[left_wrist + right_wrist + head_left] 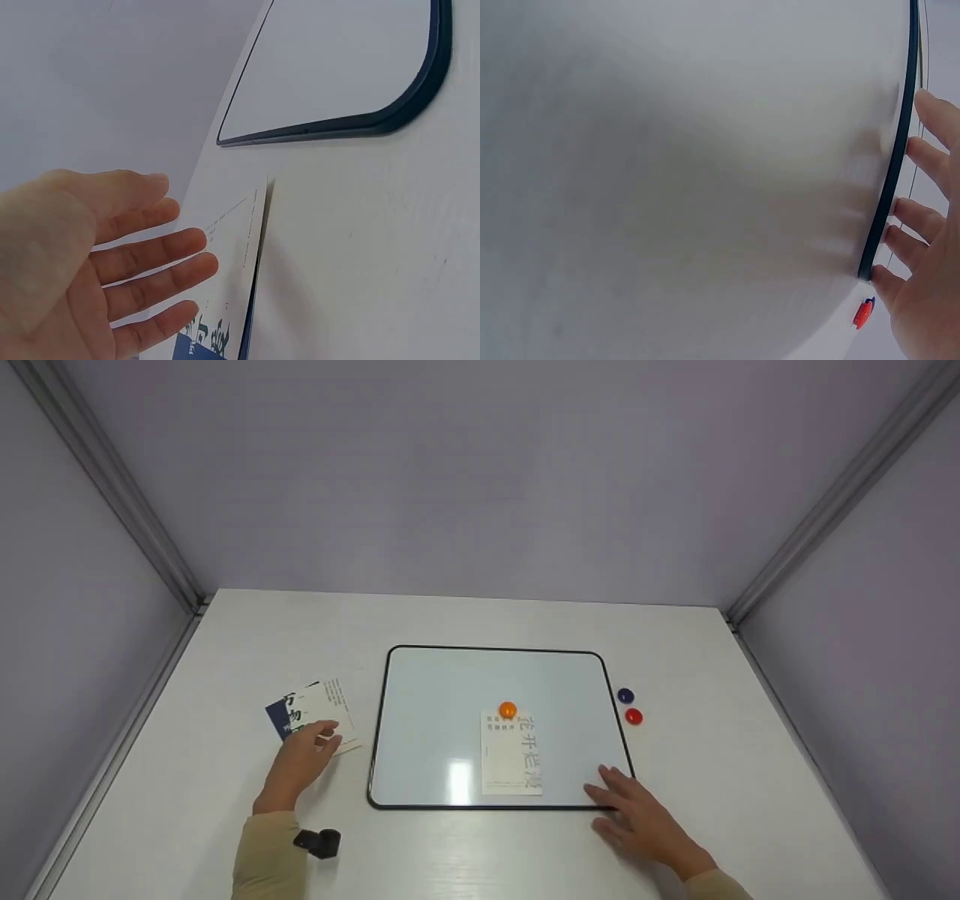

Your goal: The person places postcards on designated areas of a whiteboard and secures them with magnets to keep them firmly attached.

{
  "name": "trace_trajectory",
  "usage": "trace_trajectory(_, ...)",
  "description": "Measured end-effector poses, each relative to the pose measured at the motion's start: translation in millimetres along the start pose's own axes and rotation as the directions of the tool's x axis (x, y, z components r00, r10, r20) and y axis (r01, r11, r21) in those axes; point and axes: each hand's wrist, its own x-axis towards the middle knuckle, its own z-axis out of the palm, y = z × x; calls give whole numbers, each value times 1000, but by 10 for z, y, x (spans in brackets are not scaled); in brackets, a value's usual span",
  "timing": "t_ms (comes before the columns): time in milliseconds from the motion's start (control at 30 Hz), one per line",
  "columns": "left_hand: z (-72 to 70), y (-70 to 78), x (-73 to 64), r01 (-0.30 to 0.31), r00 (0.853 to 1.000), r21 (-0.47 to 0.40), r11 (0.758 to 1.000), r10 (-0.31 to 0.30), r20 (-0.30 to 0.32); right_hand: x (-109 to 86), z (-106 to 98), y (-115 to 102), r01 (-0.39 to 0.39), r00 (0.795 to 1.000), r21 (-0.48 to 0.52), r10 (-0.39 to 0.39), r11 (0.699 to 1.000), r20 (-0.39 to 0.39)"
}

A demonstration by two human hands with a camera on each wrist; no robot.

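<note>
My left hand point(304, 754) is over a small fan of printed cards point(324, 701), left of the whiteboard. In the left wrist view its fingers are extended and slightly spread in front of the cards point(232, 262), pinching none of them. My right hand point(634, 817) lies at the lower right corner of the black-framed whiteboard point(427, 720), fingers spread, fingertips right at the frame. On the board lies a cream card point(502, 765) with grey characters. A round orange magnet point(508, 710) sits over its top edge.
Right of the board, a dark blue magnet point(625, 696) and a red magnet point(634, 716) lie on the white table point(465, 619). A black device point(319, 843) is at the left sleeve. Grey panels point(465, 480) enclose the table at the back and sides.
</note>
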Motion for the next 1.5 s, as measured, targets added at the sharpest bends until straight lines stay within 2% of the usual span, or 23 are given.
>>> trace_trajectory(233, -20, -78, 7, 66, 996, 25, 998, -64, -60, 5, 28, 5, -4, 1000, -5, 4, 1000, 7)
trace_trajectory(433, -36, -127, 19, 125, 983, -3, 992, -124, -137, 2, 47, 29, 5, 1000, -19, -5, 1000, -2)
trace_trajectory(533, -31, -153, 30, 157, 970, -51, 986, -164, -179, -2, 47, 28, 2, 1000, -11, -2, 1000, -5)
trace_trajectory(733, 17, -191, 41, 228, 934, -132, 965, -255, -249, -2, 47, 12, -20, 1000, 1, 20, 1000, 2)
trace_trajectory(1067, 102, -165, 69, 253, 887, -184, 950, -303, -349, -3, 32, 6, -14, 1000, -4, 14, 1000, -2)
trace_trajectory(1267, 152, -126, 109, 282, 861, -147, 948, -317, -396, -13, 37, 22, 2, 1000, -23, -3, 1000, -13)
trace_trajectory(1500, 186, -81, 176, 392, 844, -93, 915, -398, -359, -1, 30, 27, 22, 999, -36, -23, 999, -25)
